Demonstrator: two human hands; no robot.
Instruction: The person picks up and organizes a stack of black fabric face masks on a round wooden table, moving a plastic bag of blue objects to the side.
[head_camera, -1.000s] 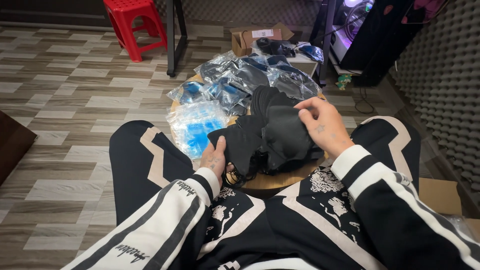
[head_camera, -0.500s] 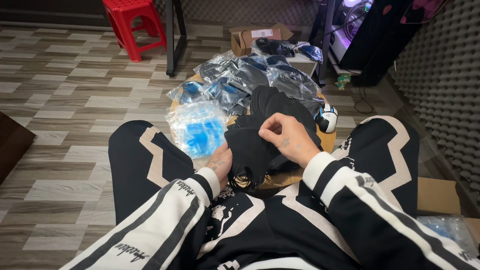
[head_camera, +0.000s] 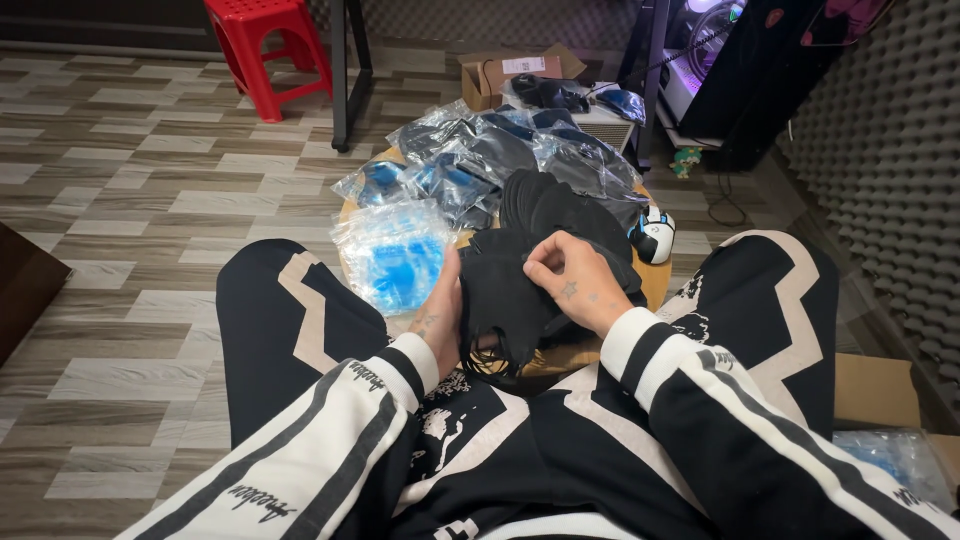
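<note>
A pile of black fabric pieces (head_camera: 540, 250) lies on a small round wooden table (head_camera: 655, 285) between my knees. My left hand (head_camera: 440, 315) grips the left edge of the nearest black piece. My right hand (head_camera: 570, 285) rests on top of the same piece, fingers curled and pinching its upper edge. A clear plastic bag with blue contents (head_camera: 395, 255) lies just left of the pile, beside my left hand.
Several clear bags of dark items (head_camera: 490, 155) cover the table's far side. A white and black computer mouse (head_camera: 653, 235) sits at its right edge. A red plastic stool (head_camera: 265, 50), an open cardboard box (head_camera: 495, 75) and a cardboard box at lower right (head_camera: 875, 390) stand on the floor.
My right hand has moved from the right side of the pile leftward to its near edge, uncovering the mouse. My left hand has risen slightly along the fabric's left edge.
</note>
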